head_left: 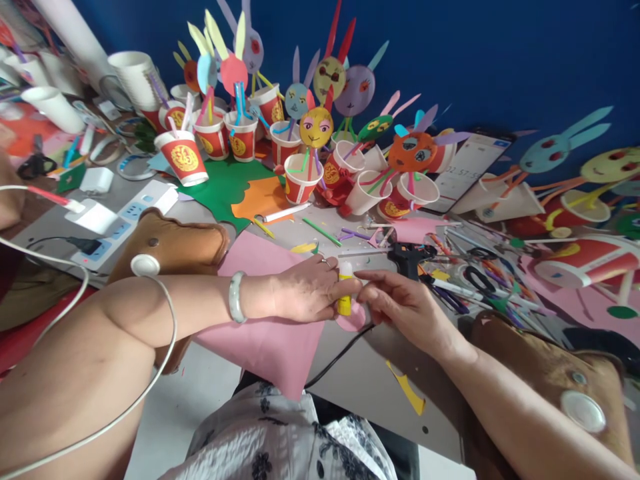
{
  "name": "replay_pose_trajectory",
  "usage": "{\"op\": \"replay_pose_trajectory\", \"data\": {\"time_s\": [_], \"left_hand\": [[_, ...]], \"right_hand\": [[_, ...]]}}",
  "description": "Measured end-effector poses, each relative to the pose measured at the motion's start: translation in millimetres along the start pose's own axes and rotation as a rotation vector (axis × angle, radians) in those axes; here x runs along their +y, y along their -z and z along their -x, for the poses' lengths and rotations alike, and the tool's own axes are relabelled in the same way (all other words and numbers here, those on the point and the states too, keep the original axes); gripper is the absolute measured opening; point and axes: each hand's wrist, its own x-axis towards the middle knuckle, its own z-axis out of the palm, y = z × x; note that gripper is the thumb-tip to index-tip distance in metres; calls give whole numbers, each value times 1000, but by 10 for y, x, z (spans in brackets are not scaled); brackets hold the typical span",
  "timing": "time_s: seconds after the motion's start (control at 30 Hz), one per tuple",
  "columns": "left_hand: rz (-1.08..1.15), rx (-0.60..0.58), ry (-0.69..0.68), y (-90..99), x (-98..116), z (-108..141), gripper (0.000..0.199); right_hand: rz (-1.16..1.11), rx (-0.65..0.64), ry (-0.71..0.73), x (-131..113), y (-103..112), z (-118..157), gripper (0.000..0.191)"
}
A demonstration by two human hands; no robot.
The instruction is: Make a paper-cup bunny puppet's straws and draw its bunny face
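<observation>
My left hand, with a ring on a finger and a bangle on the wrist, is closed around a small yellow glue stick with a whitish top. Beneath the glue stick lies a round pink paper piece. My right hand is just to the right, its thumb and fingers bent towards the glue stick; whether anything is between its fingertips is too small to tell. A large pink sheet lies under my left wrist and hand.
Red and white paper cups with paper rabbit faces line the back. A glue gun and scattered pens are behind my right hand. A power strip is at left, a propped phone at back right. A white cable crosses my left arm.
</observation>
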Motion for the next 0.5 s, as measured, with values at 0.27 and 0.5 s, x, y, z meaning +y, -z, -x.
{"op": "replay_pose_trajectory", "data": {"time_s": [0.27,0.5], "left_hand": [[-13,-17,22,50,21,-7,30],[-28,13,13,-44,2,-6,27]], "right_hand": [[82,34,66,-151,31,-333,41],[71,-27,91,-342,14,-460,35]]}}
